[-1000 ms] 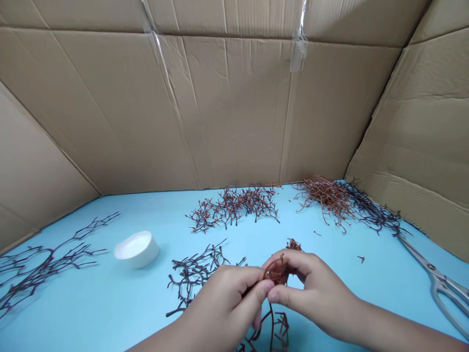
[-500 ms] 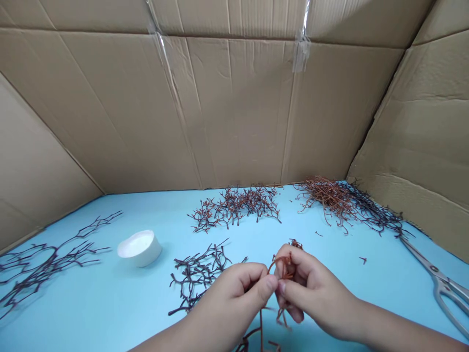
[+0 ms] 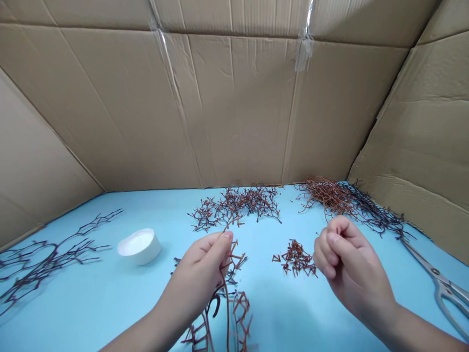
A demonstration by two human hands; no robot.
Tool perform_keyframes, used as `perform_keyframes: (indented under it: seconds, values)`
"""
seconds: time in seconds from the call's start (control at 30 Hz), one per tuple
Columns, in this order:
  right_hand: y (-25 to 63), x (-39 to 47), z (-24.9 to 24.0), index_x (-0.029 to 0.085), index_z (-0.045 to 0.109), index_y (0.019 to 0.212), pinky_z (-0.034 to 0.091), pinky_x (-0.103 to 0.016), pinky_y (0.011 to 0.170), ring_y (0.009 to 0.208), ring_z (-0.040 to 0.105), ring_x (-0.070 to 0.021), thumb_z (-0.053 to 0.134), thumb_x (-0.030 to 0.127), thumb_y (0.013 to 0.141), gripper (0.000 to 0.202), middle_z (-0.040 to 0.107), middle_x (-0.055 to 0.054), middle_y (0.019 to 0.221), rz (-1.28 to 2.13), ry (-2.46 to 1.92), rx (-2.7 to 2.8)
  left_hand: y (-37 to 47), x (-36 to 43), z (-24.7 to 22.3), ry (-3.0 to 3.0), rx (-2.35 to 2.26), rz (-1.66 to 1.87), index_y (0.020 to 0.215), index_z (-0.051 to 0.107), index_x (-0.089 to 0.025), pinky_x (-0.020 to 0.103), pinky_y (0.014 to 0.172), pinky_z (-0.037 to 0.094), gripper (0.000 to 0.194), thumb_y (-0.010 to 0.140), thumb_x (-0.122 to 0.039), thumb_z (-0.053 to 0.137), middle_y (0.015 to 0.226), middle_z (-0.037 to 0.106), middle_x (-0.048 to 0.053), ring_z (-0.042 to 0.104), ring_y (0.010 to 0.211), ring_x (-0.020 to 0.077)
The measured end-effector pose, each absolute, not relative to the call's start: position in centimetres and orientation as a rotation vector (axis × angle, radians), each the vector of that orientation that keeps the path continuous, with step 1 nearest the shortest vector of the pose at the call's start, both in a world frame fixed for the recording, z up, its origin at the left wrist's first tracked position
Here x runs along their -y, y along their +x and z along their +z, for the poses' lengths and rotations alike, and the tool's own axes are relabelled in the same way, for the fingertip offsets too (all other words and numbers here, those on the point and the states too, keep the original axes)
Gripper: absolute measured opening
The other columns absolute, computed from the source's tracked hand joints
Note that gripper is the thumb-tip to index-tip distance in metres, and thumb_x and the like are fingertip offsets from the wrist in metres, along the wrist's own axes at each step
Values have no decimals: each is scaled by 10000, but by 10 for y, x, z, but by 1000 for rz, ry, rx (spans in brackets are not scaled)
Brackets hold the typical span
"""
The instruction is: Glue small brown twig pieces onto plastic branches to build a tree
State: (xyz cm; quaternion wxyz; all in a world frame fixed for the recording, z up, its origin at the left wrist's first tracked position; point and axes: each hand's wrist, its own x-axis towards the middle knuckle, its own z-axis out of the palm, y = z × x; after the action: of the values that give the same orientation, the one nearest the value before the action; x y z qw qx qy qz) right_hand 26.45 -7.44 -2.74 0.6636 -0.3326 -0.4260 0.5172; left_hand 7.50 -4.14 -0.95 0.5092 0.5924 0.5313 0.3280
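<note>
In the middle of the view, my left hand point(image 3: 207, 264) is closed around a thin reddish-brown branched twig point(image 3: 227, 308), whose forks poke out past the thumb and whose stems hang down toward the bottom edge. My right hand point(image 3: 350, 266) is raised apart on the right, fingers curled and thumb pressed to the index finger. A tiny brownish bit may sit in that pinch; I cannot make it out. Between the hands lies a small heap of short reddish-brown snippets point(image 3: 296, 256). Dark twigs behind the left hand are mostly hidden by it.
A white roll of tape point(image 3: 139, 247) lies at left, near long dark branches point(image 3: 51, 264). Branched pieces point(image 3: 242, 205) stand at the back, with reddish stems point(image 3: 326, 193) and dark stems point(image 3: 381, 212) at back right. Scissors point(image 3: 436, 274) lie far right. Cardboard walls point(image 3: 234, 112) enclose the blue surface.
My hands were together on the reddish-brown twig and have parted. The left moved left and up with the twig; the right moved right, uncovering the heap of snippets.
</note>
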Motion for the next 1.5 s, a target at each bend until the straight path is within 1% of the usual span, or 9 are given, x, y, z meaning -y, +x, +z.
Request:
perform_keyframes:
  seconds: [0.2, 0.33, 0.4, 0.5, 0.8, 1.0, 1.2, 1.37, 1.5]
  values:
    - [259, 70, -29, 207, 486, 877, 371, -268, 618, 623, 450, -119, 346, 327, 899, 185, 462, 28, 640, 1291, -1111, 1429, 81, 47, -18, 1755, -1194, 773, 553, 373, -199, 215, 453, 334, 412, 850, -473, 295, 452, 412, -48, 425, 448, 106]
    - [248, 73, -32, 202, 498, 927, 373, -258, 624, 688, 423, -129, 558, 339, 768, 219, 454, 11, 768, 1219, -1123, 1676, 87, 51, -24, 1933, -1075, 692, 568, 399, -193, 213, 478, 335, 396, 873, -416, 281, 484, 440, -43, 433, 473, 102]
    - [244, 75, -32, 186, 504, 803, 360, -234, 581, 643, 415, -113, 611, 254, 715, 154, 455, 24, 718, 1187, -1141, 1744, 89, 51, -24, 2055, -1013, 641, 572, 413, -189, 215, 489, 323, 387, 879, -384, 282, 511, 455, -37, 430, 490, 100]
    - [241, 76, -32, 175, 461, 663, 321, -210, 517, 558, 380, -85, 515, 196, 777, 128, 432, 47, 596, 1225, -1180, 1766, 89, 50, -24, 2147, -1089, 592, 554, 387, -189, 225, 479, 295, 394, 879, -374, 263, 499, 428, -35, 407, 480, 105]
    - [243, 69, -36, 195, 370, 663, 288, -141, 338, 344, 371, -20, 537, 174, 696, 171, 494, 74, 540, 1725, -1017, 1366, 89, 49, -25, 1899, -1100, 618, 548, 390, -188, 225, 491, 320, 408, 868, -423, 297, 475, 427, -48, 418, 474, 101]
    - [243, 65, -39, 180, 412, 636, 315, -131, 351, 401, 424, -33, 591, 156, 670, 183, 510, 64, 533, 1604, -1030, 1291, 86, 43, -25, 1539, -762, 495, 780, 486, -185, 230, 570, 377, 245, 798, -428, 467, 655, 473, -42, 458, 610, 107]
    - [245, 64, -38, 170, 467, 645, 341, -150, 385, 454, 497, -61, 652, 184, 658, 186, 586, 33, 552, 1603, -1017, 1285, 88, 38, -29, 1357, -823, 437, 632, 501, -147, 226, 530, 391, 374, 784, -486, 451, 593, 523, -18, 460, 520, 90]
    - [247, 69, -38, 191, 423, 617, 383, -188, 425, 442, 522, -82, 631, 170, 690, 222, 541, 68, 506, 1509, -1021, 1331, 90, 40, -27, 1275, -733, 263, 696, 531, -145, 223, 493, 399, 398, 775, -524, 440, 640, 604, 5, 505, 421, 76]
    - [248, 74, -36, 191, 410, 604, 385, -215, 485, 488, 514, -91, 609, 163, 705, 225, 531, 56, 518, 1371, -1086, 1470, 92, 40, -31, 1222, -731, 190, 617, 552, -137, 200, 394, 314, 511, 774, -584, 358, 450, 505, -27, 359, 315, 56]
